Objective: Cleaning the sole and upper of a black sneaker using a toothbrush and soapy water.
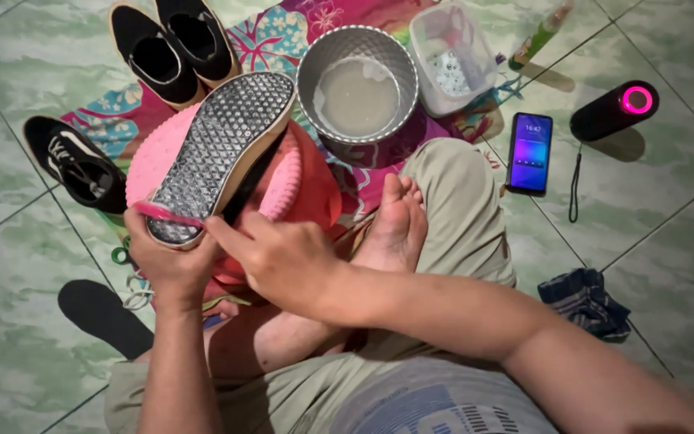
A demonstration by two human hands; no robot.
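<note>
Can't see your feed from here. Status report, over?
Left hand grips shoe at heel, sole up. Right hand on shoe's side edge. Pink basin underneath, metal bowl of cloudy water beyond. Nothing blocking.

The left hand (166, 261) grips the heel of a black shoe (222, 153) held sole-up over a pink basin (303, 189); the right hand (283, 257) touches its side. Beyond, on a flowered mat (275, 40), stands a metal bowl (357, 84) of cloudy water.
</note>
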